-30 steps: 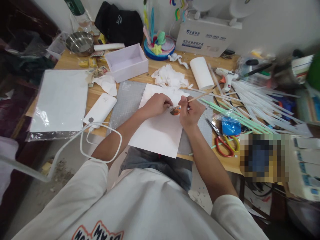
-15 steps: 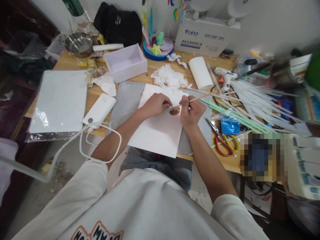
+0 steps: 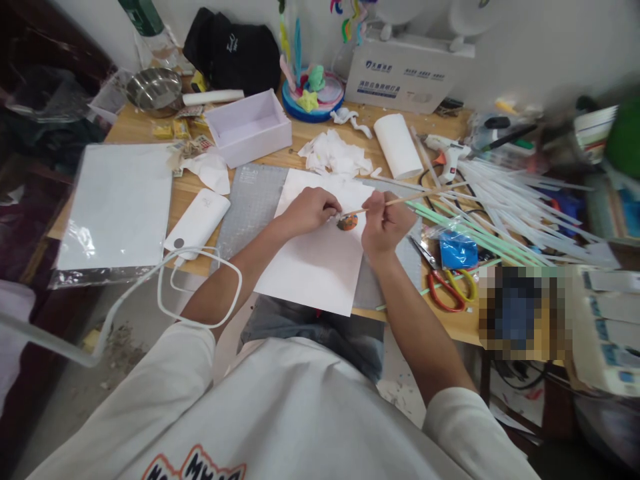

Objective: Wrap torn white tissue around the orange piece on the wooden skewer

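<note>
My right hand [image 3: 387,223] is closed around a thin wooden stick [image 3: 420,195], which slants up to the right. The stick's lower end is at a small dark and orange oval piece [image 3: 348,223] with a multicoloured surface; I cannot tell whether they touch. Just left of that piece, my left hand [image 3: 315,208] has its thumb and fingers pinched together, and whatever is between the fingertips is too small to name. Under both hands is a white sheet of paper [image 3: 310,267], laid over a grey cutting mat [image 3: 245,207].
Crumpled white tissue [image 3: 335,153] and a paper roll [image 3: 399,147] sit behind the sheet. Rightward are red-and-yellow-handled scissors [image 3: 447,290], a glue gun [image 3: 450,155] and many translucent sticks [image 3: 520,200]. A power bank [image 3: 197,223] with a looping white cable [image 3: 240,287] is left.
The stick has turned a little flatter and more of it shows right of my right hand. That hand's grip has shifted slightly. My left hand keeps nearly the same place and pinch.
</note>
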`<state>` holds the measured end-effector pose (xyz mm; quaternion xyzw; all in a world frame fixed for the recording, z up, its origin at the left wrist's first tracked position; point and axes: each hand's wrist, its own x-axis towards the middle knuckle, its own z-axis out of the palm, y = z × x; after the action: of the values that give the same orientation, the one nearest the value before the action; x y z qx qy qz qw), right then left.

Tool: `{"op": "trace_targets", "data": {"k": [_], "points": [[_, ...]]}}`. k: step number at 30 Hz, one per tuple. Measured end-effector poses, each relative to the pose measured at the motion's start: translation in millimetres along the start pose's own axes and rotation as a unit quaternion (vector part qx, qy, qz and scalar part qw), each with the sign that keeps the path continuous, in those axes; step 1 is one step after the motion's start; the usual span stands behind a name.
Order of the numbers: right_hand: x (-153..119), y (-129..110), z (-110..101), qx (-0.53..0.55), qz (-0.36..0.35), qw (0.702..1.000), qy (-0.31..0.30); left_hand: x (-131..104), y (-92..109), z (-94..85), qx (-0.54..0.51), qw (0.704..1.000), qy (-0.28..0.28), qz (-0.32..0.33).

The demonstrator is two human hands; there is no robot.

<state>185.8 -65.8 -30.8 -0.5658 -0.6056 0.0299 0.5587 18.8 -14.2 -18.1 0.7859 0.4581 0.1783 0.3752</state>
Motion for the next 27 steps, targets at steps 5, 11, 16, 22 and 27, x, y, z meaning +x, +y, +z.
{"op": "trace_targets", "data": {"k": [5, 11, 16, 22, 27], "points": [[2.7, 2.6, -3.2, 0.036, 0.072, 0.992, 0.095, 0.0, 2.3, -0.9, -0.038, 0.999, 0.015, -0.019], [6.2, 5.2, -3.0, 0.036, 0.107, 0.988, 0.104, 1.6, -6.6, -37.5, 0.006, 0.976, 0.212, -0.055], [5.3, 6.6, -2.1, 0.01, 0.092, 0.991, 0.094, 6.2, -8.0, -70.8, 0.207, 0.944, 0.235, -0.103], [5.4, 7.6, -0.7, 0.037, 0.086, 0.991, 0.094, 32.7, -4.5, -66.0, 0.227, 0.958, 0.121, -0.125], [7.0, 4.4, -1.3, 0.017, 0.081, 0.993, 0.083, 51.0, -20.1, -47.4, 0.204, 0.952, 0.177, -0.145]]}}
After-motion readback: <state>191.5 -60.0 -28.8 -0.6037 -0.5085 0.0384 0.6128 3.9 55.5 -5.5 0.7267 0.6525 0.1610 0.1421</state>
